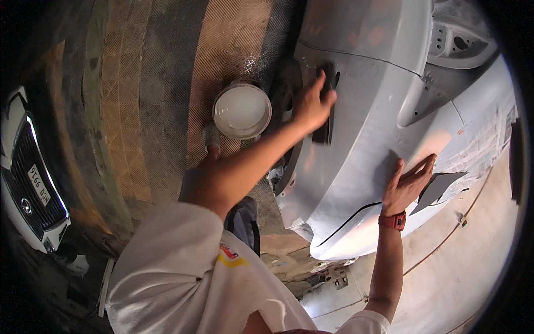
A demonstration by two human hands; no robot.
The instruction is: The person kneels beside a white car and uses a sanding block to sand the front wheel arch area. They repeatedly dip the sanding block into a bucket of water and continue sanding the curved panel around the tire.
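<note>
My left hand [315, 108] is laid over a long dark flat block [322, 134], like a sanding block, against the side of a grey car body [361, 106]. Some of its fingers stretch out over the block, and the rest of the grip is hidden. Farther right, my right hand [409, 181] rests flat on the car's upper surface with its fingers spread. A red watch [392, 221] is on that wrist. Just beside the fingers lies a grey sheet [441, 189], possibly sandpaper. The body panel looks dull and patchy, with a dark curved seam below the right hand.
A round bucket [269, 114] of cloudy whitish liquid stands on the patterned floor [167, 83], left of the car. Paper-like covering [484, 142] lies over the car at far right. A white car [16, 125] with a dark grille is at the far left.
</note>
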